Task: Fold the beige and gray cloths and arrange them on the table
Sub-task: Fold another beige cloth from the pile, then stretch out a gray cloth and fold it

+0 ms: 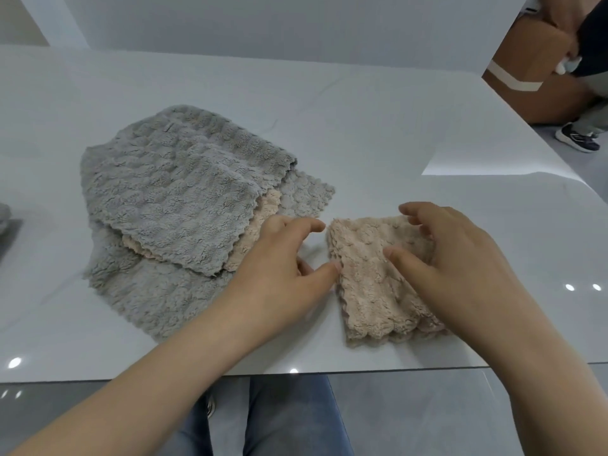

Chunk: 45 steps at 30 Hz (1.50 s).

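A folded beige cloth (371,284) lies near the table's front edge, right of centre. My right hand (454,258) rests on its right half, fingers loosely bent, thumb pressing on the top. My left hand (283,274) sits on the table just left of it, thumb tip touching its left edge, fingers relaxed. To the left lies a loose pile of gray cloths (171,199), unfolded and overlapping. Another beige cloth (253,238) pokes out from under the top gray one, partly hidden.
The white glossy table (394,133) stretches away behind the cloths. Its front edge runs just below the folded cloth. A cardboard box (533,64) and another person's legs and shoe (579,139) are off the far right corner. My knees show under the table.
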Each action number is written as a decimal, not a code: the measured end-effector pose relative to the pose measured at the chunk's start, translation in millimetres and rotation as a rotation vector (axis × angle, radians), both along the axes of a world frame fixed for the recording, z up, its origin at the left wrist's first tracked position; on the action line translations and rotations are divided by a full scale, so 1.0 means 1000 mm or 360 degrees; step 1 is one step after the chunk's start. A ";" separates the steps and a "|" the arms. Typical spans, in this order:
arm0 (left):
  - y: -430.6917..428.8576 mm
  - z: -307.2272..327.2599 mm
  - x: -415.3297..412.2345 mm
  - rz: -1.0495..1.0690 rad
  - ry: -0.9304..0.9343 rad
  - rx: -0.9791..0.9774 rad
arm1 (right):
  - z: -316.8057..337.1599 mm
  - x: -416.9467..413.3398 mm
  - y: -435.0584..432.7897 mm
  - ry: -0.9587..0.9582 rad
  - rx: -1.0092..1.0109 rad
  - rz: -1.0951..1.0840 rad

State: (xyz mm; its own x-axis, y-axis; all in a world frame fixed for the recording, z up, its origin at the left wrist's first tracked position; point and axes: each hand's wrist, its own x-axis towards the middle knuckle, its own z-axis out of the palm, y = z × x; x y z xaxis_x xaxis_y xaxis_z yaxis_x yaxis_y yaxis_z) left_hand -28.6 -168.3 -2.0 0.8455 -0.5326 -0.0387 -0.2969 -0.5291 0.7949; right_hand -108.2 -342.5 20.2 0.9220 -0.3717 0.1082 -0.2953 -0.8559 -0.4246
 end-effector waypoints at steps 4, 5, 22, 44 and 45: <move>0.016 0.004 0.005 0.0047 0.0002 -0.0028 | 0.001 0.010 0.019 0.0005 0.0016 0.0108; 0.021 0.005 0.007 0.0066 -0.0007 -0.0037 | 0.001 0.013 0.024 0.0011 0.0019 0.0133; 0.124 0.004 0.043 0.0399 -0.0137 -0.0047 | -0.001 0.072 0.108 0.0078 0.0000 0.0505; 0.154 -0.011 0.067 0.0279 -0.0562 0.0344 | -0.016 0.096 0.149 0.0218 -0.0215 0.0772; 0.153 -0.011 0.069 0.0261 -0.0605 0.0383 | -0.017 0.097 0.149 0.0200 -0.0240 0.0770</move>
State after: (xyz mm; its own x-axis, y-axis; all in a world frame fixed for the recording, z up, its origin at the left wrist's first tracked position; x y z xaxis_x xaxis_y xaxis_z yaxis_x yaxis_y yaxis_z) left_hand 40.3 -15.3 -12.8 0.8956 -0.4051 0.1840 -0.4404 -0.7489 0.4952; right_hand -10.9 -193.3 2.8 0.9938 0.1111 0.0051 0.1083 -0.9559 -0.2729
